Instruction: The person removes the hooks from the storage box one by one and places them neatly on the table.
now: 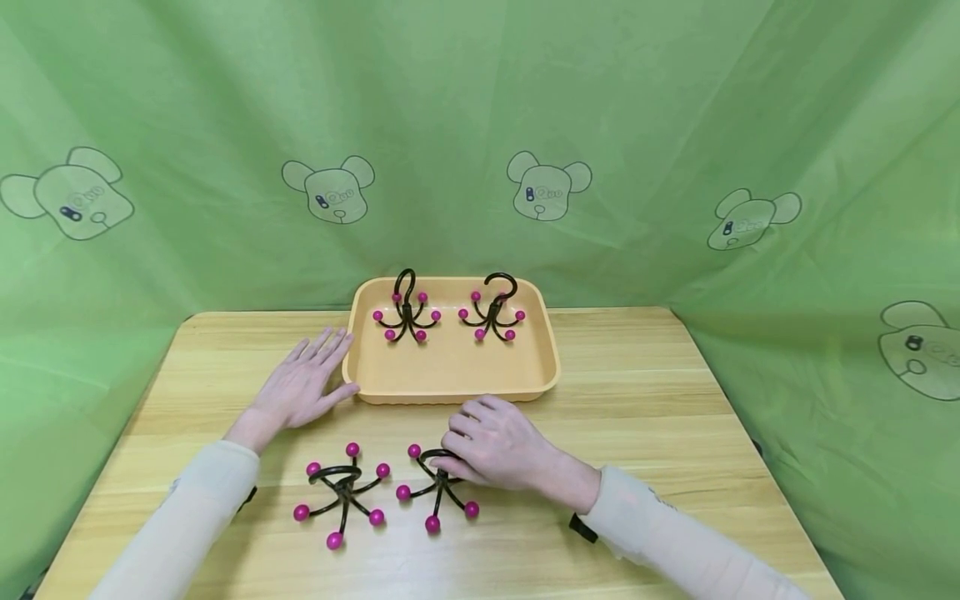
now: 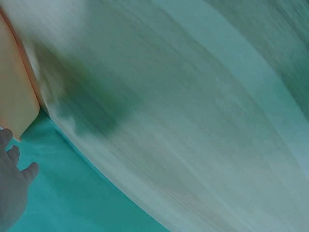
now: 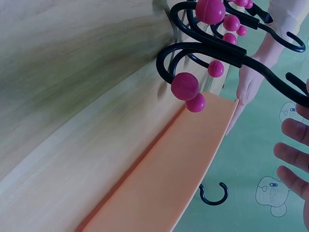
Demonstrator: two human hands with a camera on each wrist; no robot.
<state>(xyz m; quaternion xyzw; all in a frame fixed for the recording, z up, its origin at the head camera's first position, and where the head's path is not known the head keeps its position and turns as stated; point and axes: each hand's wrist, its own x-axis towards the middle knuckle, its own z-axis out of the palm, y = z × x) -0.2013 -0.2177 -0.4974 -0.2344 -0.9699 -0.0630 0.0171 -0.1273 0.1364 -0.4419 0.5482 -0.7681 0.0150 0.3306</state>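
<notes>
My right hand (image 1: 495, 442) grips the curved top of a black multi-arm hook hanger (image 1: 440, 478) with pink ball tips, in front of the tray. In the right wrist view this hanger (image 3: 227, 52) reaches to the thumb side of the hand, the other fingers spread below. To its left stands a matching hanger (image 1: 343, 490), untouched. Two more, a left hanger (image 1: 407, 315) and a right hanger (image 1: 492, 315), stand inside the beige tray (image 1: 450, 373). My left hand (image 1: 303, 383) lies with straight fingers against the tray's left side.
A light wood table (image 1: 645, 417) bears everything. Behind and on both sides hangs a green curtain (image 1: 450, 83) printed with bear heads. The tray's raised rim (image 1: 551, 350) stands between the front hangers and those inside.
</notes>
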